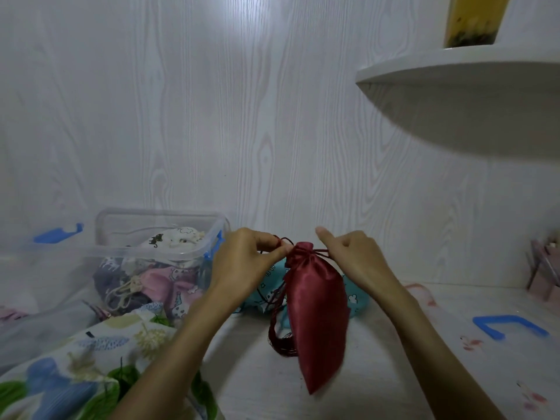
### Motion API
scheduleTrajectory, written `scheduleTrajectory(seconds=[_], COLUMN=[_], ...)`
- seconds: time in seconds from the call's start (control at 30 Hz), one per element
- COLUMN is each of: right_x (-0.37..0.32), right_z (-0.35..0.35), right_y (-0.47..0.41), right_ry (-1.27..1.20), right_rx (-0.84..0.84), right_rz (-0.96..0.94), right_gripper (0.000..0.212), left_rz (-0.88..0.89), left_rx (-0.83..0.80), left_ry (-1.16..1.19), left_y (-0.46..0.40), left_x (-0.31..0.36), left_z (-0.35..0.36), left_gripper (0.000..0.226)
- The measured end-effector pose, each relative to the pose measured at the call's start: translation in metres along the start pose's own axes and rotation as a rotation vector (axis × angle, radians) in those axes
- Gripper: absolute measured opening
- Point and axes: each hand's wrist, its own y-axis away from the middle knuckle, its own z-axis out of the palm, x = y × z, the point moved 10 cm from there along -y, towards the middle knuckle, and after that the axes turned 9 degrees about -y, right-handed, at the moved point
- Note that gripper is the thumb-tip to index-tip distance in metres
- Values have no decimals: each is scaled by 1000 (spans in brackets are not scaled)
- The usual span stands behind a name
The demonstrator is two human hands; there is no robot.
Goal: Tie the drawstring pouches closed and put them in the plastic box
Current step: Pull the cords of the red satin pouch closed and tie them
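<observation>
Both hands were raised over the middle of the table [348,389], working the cords of a dark red satin pouch [316,301]. The left hand [242,262] had its fingertips curled together, pinching the red drawstring [280,241] just left of the gathered neck. The right hand [354,256] gripped the drawstring's other end just right of the neck, fingers curled in and thumb stuck out toward the wall. The neck was already cinched into a tight ruffle, and the pouch hung from it, its pointed bottom tilted toward the near edge (whether that tip touched the table, I could not tell). A long red tassel [277,328] dangled down the pouch's left side.

Right behind the red pouch a teal printed pouch [354,298] lay on the table, mostly hidden by it. At the left, close against the back wall, stood the clear plastic box [157,253] with blue clasps, open on top and already holding several pouches: a white one with black figures on top, a pink one and a grey one below. Its clear lid [45,247], with a blue clasp of its own, lay further left. At the near left corner lay a leaf-patterned fabric [75,368] in blue and green. A loose blue clip [509,327] lay toward the right edge. A white corner shelf [469,95] jutted from the wall at upper right.
</observation>
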Motion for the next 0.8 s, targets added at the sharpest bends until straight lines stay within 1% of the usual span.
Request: scheduleTrajectory(seconds=[0.03, 0.07, 0.1, 0.13, 0.17, 0.23, 0.27, 0.3, 0.33, 0.37, 0.43, 0.47, 0.5, 0.53, 0.57, 0.6, 0.63, 0.7, 0.73, 0.77, 0.8], right_x=[-8, -12, -11, -5, -1, -7, -11, -11, -5, 4, 11, 5, -4, -11, -13, -12, -9, 2, 6, 8, 12], right_z=[-10, -15, -16, -12, -5, 11, 14, 16, 16, 12, -6, -18, -24, -29, -29, -27, -20, 1, 9, 13, 15], right_y=[1, -1, -5, -10, -12, -6, -2, 2, 2, -1, -9, -11, -10, -8, -7, -8, -9, -1, 6, 12, 14], right_ry=[189, 250, 228, 77, -164, -731, -933, -1022, -978, -789, -243, -5, 128, 156, 125, 38, -69, -223, -243, -251, -251], right_rx=[95, 158, 138, 63, -44, -273, -330, -349, -324, -259, -61, 52, 137, 186, 168, 94, -28, -335, -450, -517, -539], right_rz=[-77, -116, -102, -63, -6, 104, 157, 195, 216, 194, 94, 11, -70, -141, -178, -176, -128, 13, 58, 86, 108], right_gripper=[62, 65, 67, 70, 71, 59, 54, 54, 57, 60, 62, 64, 66, 66, 66, 63, 58, 42, 31, 21, 15], left_rz=[13, 24, 27, 19, 10, 6, 3, 0, -1, -2, 12, 27, 36, 34, 20, -5, -37, -102, -134, -161, -180], left_rx=[0, 15, 34, 48, 51, 46, 50, 54, 58, 61, 57, 56, 62, 81, 101, 106, 78, -82, -165, -206, -203], left_ry=[-14, -36, -55, -68, -68, -27, -4, 2, -7, -27, -66, -80, -97, -112, -120, -115, -107, -123, -132, -127, -108], left_y=[1, 1, 1, 0, -1, -1, -1, -1, -2, -2, -3, -3, -2, -1, 0, 0, -1, 0, 3, 5, 7], left_x=[3, 6, 7, 6, 3, 2, 2, 2, 3, 3, 5, 9, 11, 14, 14, 10, 4, -10, -18, -23, -24], left_z=[0, -1, -3, -5, -5, -4, -5, -8, -10, -13, -16, -17, -16, -18, -20, -21, -20, -6, 0, 1, -3], left_gripper=[17, 18, 17, 16, 14, 11, 11, 12, 15, 17, 19, 19, 20, 21, 22, 23, 24, 34, 38, 40, 41])
